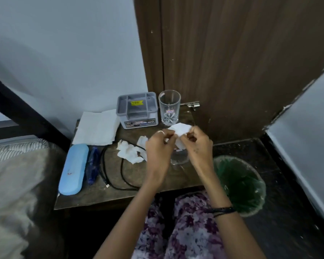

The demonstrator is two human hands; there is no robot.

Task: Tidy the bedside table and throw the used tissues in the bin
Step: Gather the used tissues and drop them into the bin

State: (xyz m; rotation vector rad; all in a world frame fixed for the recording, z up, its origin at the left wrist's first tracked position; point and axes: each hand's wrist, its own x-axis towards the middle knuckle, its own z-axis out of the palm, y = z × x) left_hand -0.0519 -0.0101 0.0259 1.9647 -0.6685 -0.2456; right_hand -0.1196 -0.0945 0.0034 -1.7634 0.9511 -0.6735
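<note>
Both hands hold one white tissue (180,130) above the dark wooden bedside table (120,195). My left hand (160,148) pinches its left side and my right hand (196,144) pinches its right side. More crumpled tissues (130,151) lie on the table just left of my left hand. A green-lined bin (241,184) stands on the floor to the right of the table. Below my hands a second glass (179,157) is partly hidden.
On the table are a flat white napkin (96,128), a grey organiser box (137,109), a tall empty glass (169,107), a light blue glasses case (73,169), a blue pen (93,165) and a black cable (118,169). A bed lies left, a brown door behind.
</note>
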